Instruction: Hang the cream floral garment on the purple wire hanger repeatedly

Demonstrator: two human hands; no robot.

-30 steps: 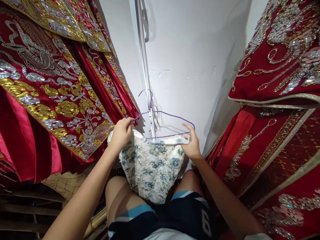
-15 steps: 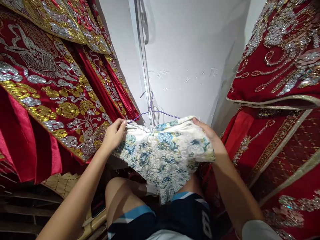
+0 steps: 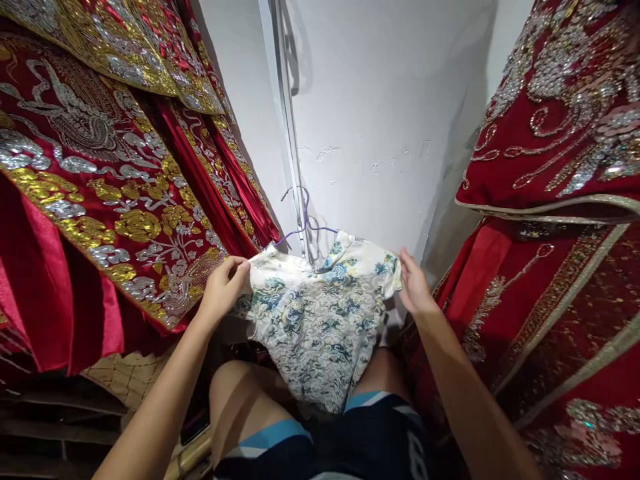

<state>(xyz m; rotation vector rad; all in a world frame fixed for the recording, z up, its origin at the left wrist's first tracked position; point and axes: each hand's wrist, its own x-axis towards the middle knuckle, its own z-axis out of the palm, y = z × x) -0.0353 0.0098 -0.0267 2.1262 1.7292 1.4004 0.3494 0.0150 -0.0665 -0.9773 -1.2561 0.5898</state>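
A short-sleeved floral blouse (image 3: 315, 327), white with blue and green flowers and a crinkled body, hangs spread in front of my knees. Its shoulders cover the arms of a purple wire hanger (image 3: 307, 217), whose neck and hook rise from the neckline. My left hand (image 3: 223, 287) pinches the blouse at the left shoulder and sleeve between thumb and fingers. At the opposite sleeve edge, my right hand (image 3: 416, 283) holds the cloth, its fingers fairly straight and partly hidden. Whether the hook rests on anything is unclear.
Red garments with gold and silver embroidery (image 3: 100, 167) hang close on the left. More beaded red garments (image 3: 555, 153) crowd the right side. A white wall (image 3: 370, 100) stands ahead, with a narrow metal strip (image 3: 287, 127) running down it. Bamboo-like poles (image 3: 193, 457) lie low at left.
Both hands have shifted from the neckline outward and slightly down toward the sleeves. The blouse's shoulders now lie over the hanger arms, and the sleeves are spread.
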